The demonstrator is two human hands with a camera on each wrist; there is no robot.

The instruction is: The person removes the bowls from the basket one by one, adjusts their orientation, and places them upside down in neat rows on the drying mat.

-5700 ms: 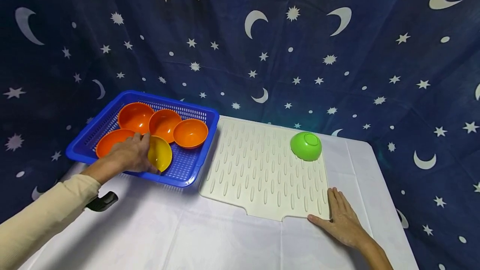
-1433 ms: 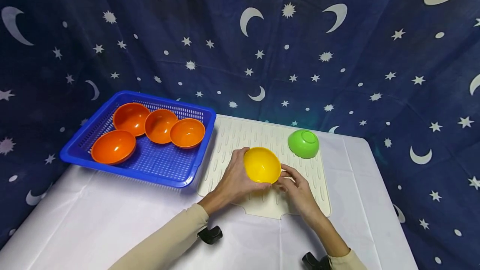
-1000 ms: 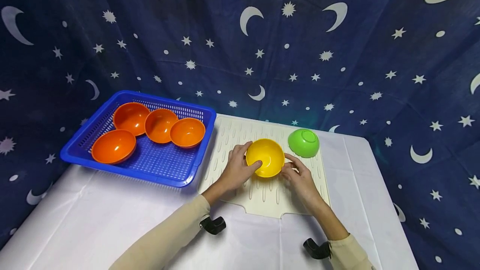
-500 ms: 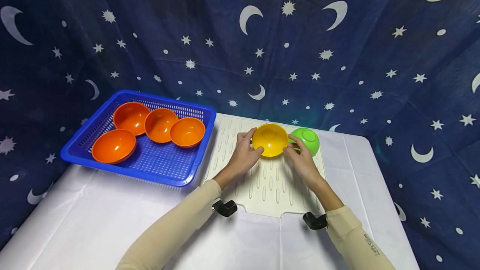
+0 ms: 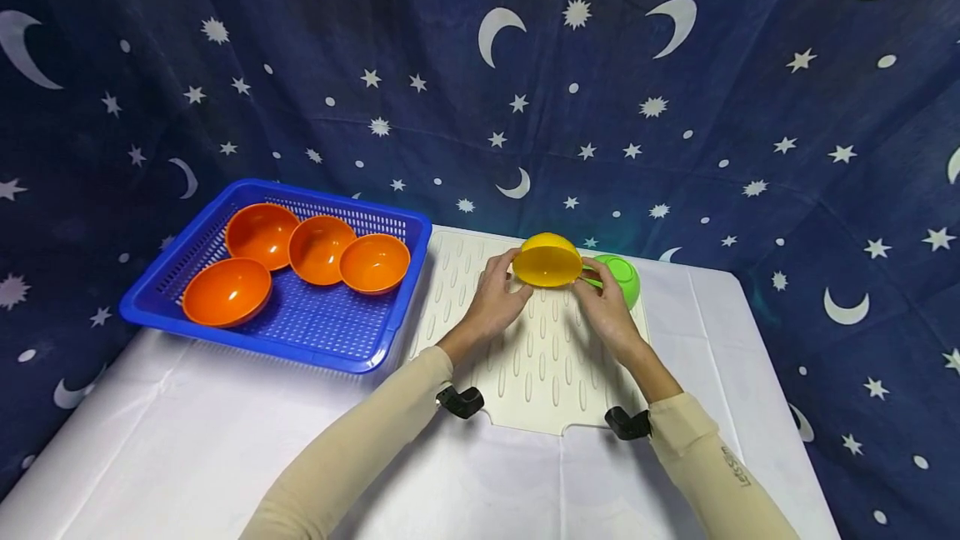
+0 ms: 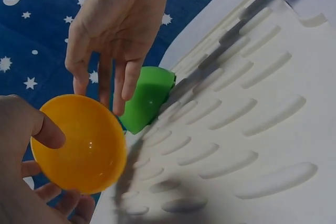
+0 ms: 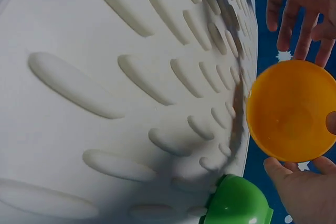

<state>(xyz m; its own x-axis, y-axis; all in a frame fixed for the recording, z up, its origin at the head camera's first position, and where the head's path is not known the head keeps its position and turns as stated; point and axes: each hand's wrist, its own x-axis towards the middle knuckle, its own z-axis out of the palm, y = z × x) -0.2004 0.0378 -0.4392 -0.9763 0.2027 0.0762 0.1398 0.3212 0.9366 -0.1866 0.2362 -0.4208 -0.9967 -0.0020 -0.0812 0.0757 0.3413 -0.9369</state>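
Both hands hold a yellow bowl (image 5: 549, 267) close over the far part of the white ridged drying mat (image 5: 525, 394). It is tipped far over, so its hollow faces the person and its base points away toward the curtain. My left hand (image 5: 491, 302) grips the left side; in the left wrist view its thumb lies inside the rim, the fingers behind. My right hand (image 5: 611, 319) holds the opposite side with its fingertips. Just beyond the right fingers, a green bowl (image 5: 630, 280) rests upside down on the mat, partly hidden by the hand in the head view.
At the left stands a blue perforated basket (image 5: 330, 348) containing several orange bowls (image 5: 227, 292), hollows up. A white cloth (image 5: 187, 432) covers the table. Behind it hangs a dark blue curtain (image 5: 420, 32) with moons and stars.
The left hand took the yellow bowl from the basket to the mat, where the right hand joined it. Both then moved it toward the back, tipping its hollow further toward the person.
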